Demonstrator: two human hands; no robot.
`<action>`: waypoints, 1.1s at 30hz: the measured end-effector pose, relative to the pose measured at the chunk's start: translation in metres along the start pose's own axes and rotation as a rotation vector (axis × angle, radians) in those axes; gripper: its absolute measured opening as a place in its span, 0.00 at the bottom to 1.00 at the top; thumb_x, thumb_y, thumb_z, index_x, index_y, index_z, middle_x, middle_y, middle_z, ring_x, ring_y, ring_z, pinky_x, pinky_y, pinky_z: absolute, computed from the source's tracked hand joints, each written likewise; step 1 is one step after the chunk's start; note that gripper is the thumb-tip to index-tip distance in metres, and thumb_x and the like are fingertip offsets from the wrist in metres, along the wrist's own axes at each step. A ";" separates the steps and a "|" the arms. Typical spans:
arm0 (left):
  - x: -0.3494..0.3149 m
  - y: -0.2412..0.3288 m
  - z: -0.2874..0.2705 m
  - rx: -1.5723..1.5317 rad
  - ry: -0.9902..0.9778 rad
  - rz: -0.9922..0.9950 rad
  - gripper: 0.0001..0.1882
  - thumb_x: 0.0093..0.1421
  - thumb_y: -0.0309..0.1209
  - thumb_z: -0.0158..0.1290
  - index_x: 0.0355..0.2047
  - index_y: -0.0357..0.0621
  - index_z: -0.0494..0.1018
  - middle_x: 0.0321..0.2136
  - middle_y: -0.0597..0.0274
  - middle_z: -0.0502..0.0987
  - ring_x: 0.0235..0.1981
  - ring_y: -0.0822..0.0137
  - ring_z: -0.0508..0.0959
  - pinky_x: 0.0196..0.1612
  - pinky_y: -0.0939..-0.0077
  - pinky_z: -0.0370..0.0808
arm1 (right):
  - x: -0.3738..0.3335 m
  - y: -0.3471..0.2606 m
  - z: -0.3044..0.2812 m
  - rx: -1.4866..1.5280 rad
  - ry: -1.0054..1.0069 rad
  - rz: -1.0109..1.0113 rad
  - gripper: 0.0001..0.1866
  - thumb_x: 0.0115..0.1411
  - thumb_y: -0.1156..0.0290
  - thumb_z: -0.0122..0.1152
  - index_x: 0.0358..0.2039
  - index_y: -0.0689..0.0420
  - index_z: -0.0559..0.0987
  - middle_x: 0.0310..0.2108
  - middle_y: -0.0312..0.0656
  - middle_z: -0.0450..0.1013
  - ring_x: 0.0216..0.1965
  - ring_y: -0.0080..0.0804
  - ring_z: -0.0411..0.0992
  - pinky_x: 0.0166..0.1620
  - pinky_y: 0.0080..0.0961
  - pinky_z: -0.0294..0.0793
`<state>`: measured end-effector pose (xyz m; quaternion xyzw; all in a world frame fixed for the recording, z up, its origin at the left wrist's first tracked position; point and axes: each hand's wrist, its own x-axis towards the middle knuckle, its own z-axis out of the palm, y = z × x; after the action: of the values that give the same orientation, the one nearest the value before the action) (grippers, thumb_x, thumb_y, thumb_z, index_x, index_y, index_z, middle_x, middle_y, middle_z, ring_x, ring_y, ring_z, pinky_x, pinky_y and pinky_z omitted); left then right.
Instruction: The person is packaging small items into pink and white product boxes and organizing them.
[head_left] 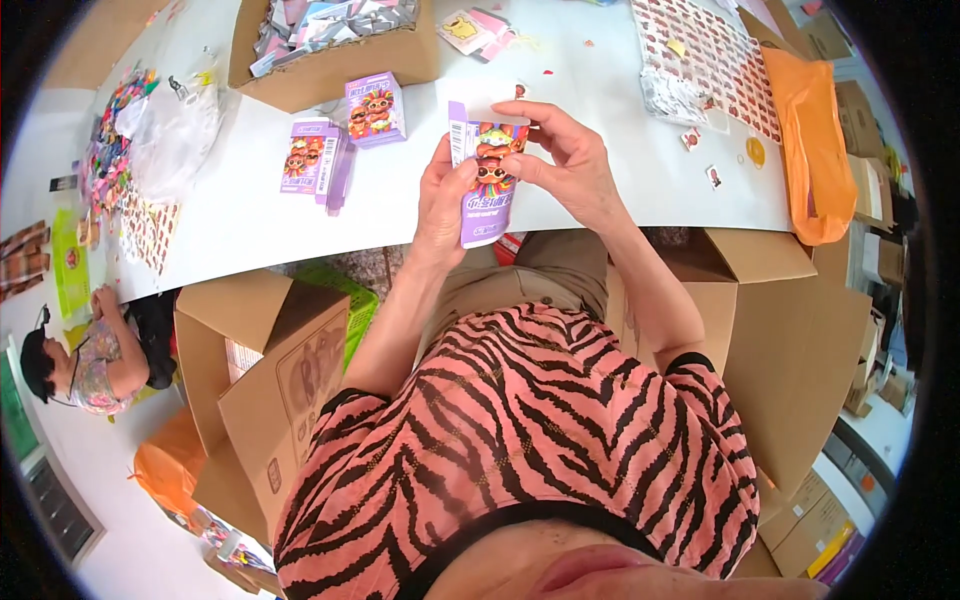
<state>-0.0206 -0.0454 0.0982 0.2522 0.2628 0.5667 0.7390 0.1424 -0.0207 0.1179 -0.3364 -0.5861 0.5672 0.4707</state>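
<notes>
A small purple printed carton (pixel 487 212) with cartoon figures on its front is held between my two hands, above the table's near edge. A flap stands up at its far end. My left hand (pixel 440 205) grips the left side, thumb on the front panel. On the right side, my right hand (pixel 575 170) has its thumb against the front and its fingers around the far right edge. What is inside the carton is hidden. Two groups of similar purple cartons, one flat-looking stack (pixel 312 165) and one neat pile (pixel 376 110), lie to the left of my hands.
A cardboard box (pixel 340 80) full of small packets stands at the back left. Colourful small pieces (pixel 110 140) and a clear plastic bag (pixel 175 150) lie far left. Sticker sheets (pixel 735 70) and an orange bag (pixel 805 150) are right. Open cartons (pixel 285 400) flank me; another person (pixel 95 360) sits left.
</notes>
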 end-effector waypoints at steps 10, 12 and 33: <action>-0.006 0.006 0.008 0.459 0.048 -0.094 0.25 0.49 0.28 0.66 0.46 0.37 0.69 0.36 0.63 0.76 0.36 0.76 0.76 0.39 0.80 0.75 | -0.004 -0.002 -0.002 -0.113 0.023 -0.040 0.23 0.52 0.77 0.64 0.51 0.60 0.73 0.48 0.37 0.71 0.49 0.25 0.68 0.55 0.25 0.67; -0.008 0.005 0.008 0.444 0.061 -0.069 0.24 0.48 0.26 0.66 0.45 0.36 0.70 0.34 0.63 0.77 0.35 0.76 0.76 0.38 0.80 0.75 | -0.004 -0.003 -0.006 -0.094 -0.014 -0.034 0.23 0.52 0.77 0.64 0.50 0.60 0.74 0.48 0.37 0.71 0.49 0.25 0.67 0.55 0.25 0.66; -0.021 -0.010 0.019 0.682 0.057 0.225 0.31 0.53 0.22 0.59 0.56 0.33 0.58 0.40 0.54 0.75 0.39 0.69 0.77 0.40 0.77 0.75 | -0.019 -0.016 -0.015 -0.242 0.038 0.062 0.11 0.54 0.77 0.64 0.38 0.61 0.79 0.36 0.38 0.76 0.40 0.23 0.73 0.46 0.22 0.72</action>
<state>-0.0054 -0.0697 0.1078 0.4958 0.4279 0.5308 0.5379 0.1649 -0.0349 0.1296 -0.4194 -0.6305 0.5000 0.4202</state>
